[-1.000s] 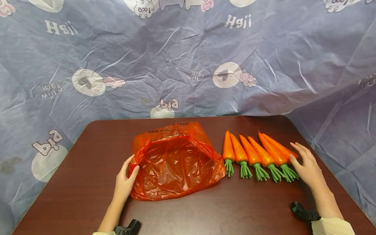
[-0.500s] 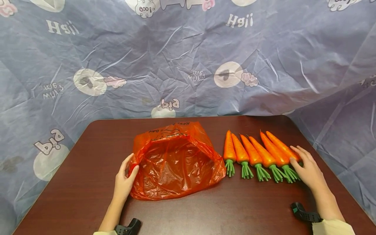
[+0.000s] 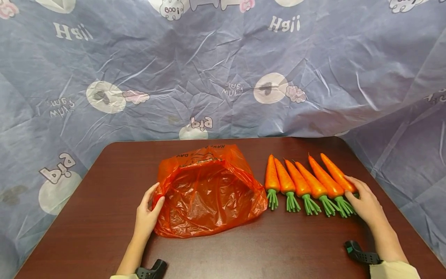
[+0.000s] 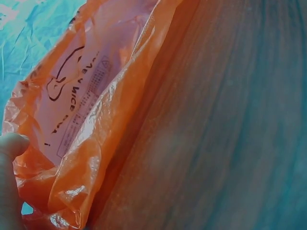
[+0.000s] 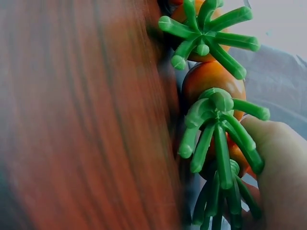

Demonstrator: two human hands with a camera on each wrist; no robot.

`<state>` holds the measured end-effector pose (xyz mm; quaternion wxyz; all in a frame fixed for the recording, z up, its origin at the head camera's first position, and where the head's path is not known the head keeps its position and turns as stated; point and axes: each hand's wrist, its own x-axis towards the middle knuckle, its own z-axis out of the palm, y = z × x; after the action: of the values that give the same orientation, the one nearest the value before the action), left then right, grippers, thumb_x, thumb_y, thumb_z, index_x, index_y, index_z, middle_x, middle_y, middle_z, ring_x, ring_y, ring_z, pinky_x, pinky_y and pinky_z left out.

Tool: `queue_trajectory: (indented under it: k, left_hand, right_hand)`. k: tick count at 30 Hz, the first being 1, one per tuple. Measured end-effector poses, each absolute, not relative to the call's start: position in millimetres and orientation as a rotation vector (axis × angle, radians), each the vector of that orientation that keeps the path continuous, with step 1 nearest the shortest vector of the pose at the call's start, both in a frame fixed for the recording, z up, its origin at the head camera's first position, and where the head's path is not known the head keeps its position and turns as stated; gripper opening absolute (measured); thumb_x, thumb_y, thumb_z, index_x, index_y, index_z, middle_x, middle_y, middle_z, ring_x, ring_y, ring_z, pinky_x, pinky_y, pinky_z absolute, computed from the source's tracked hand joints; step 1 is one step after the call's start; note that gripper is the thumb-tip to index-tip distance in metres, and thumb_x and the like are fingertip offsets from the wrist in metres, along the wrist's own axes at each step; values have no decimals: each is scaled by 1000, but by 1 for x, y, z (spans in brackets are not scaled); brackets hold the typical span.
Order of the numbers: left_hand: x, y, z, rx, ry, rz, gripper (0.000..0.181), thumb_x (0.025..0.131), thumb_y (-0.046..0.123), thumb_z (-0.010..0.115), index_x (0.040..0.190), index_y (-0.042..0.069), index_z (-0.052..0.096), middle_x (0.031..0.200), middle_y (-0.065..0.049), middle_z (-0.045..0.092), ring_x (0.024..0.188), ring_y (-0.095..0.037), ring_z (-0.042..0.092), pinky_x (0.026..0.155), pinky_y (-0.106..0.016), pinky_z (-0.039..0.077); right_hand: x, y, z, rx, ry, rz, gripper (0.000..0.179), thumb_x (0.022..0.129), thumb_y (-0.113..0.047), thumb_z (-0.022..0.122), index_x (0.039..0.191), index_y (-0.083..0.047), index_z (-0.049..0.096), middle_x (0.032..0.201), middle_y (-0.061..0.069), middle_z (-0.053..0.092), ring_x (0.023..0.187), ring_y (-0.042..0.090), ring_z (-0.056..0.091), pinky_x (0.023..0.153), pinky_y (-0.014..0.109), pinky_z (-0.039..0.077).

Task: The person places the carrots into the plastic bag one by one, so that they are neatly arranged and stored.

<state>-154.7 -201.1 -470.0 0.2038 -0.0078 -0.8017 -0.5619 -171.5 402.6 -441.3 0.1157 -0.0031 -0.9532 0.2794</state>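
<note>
We see the fingers and thumb of the left hand (image 3: 148, 217) pinching the left edge of a red-orange plastic bag (image 3: 209, 199), while those of the right hand (image 3: 366, 204) are curled round the rightmost carrot (image 3: 335, 171) near its base, its tip pointing away from the person. The bag lies with its wide mouth facing the person, dark printing on its far panel. Between the bag and the gripped carrot we find five other carrots (image 3: 296, 177) fanned in a row, their green tops (image 3: 308, 205) turned our way; the leftmost sits just beside the bag's right corner. Each wrist wears a black band (image 3: 364, 255) below the hand, with a pale sleeve (image 3: 393, 270) behind it. Under everything we have a dark brown table (image 3: 87, 201), and beyond it a creased blue-grey cloth (image 3: 209, 50) with cartoon prints.
</note>
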Motion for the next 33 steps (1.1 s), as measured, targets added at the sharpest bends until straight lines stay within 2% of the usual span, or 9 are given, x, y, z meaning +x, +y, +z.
queue_trajectory:
  k: [8,16,26,30,33]
  left_hand:
    - [-154,-201,-469,-32,-2227,-1593,48,86,7,61,131,13,47,131,-11,51,105,16,46,83,-1,39]
    - [-155,-201,-469,11,-2245,-1624,50,85,9,62,132,19,47,127,3,52,103,10,50,79,-5,45]
    - [-153,-202,-471,15,-2240,-1625,51,84,10,64,131,21,47,123,13,51,103,10,50,80,-5,44]
    - [-154,-202,-471,5,-2235,-1622,50,85,9,63,131,19,48,123,14,51,103,11,50,80,-5,44]
    - [-155,-202,-470,-7,-2216,-1640,50,85,9,63,131,18,48,125,10,52,104,11,50,81,-5,43]
  right_hand:
    - [-171,398,-439,-67,-2787,822,50,92,-21,45,139,-5,34,131,33,33,114,55,32,84,67,26]
    - [-170,396,-436,-164,-2807,756,51,92,-24,48,137,-2,35,128,36,35,110,56,33,82,66,27]
    - [-162,394,-425,-269,-2762,728,51,91,-23,51,135,-1,38,129,34,36,105,57,36,80,64,30]
    - [-159,390,-422,-285,-2726,731,50,90,-23,52,134,-1,40,130,33,37,107,56,36,82,64,30]
    - [-156,387,-420,-294,-2700,724,50,90,-22,53,134,-2,42,130,32,38,108,56,36,83,65,29]
